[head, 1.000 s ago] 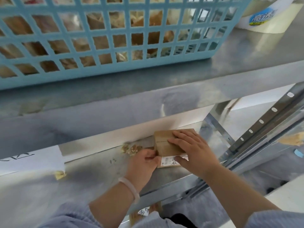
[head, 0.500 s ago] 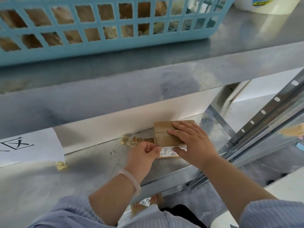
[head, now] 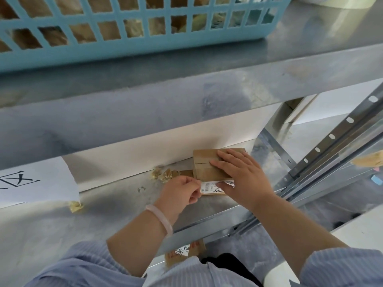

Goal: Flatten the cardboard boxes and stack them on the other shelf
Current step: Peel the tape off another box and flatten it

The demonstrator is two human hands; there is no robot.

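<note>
Brown cardboard box (head: 207, 168) lies on lower shelf (head: 116, 204), near its back edge; right part hidden under right hand (head: 243, 178), fingers straight, pressing flat on top, thumb on white label (head: 208, 187). Left hand (head: 180, 192) at label's left end, fingers curled, thumb and forefinger together; whether they hold label I cannot tell. Second box (head: 180, 255) below front edge, mostly cut off by shelf and sleeve (head: 93, 264).

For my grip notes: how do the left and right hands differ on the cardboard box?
The left hand pinches the left edge of the cardboard box with curled fingers; the right hand presses flat on top. The left wrist wears a pale bracelet; the right wrist is bare. Both touch the box.
</note>
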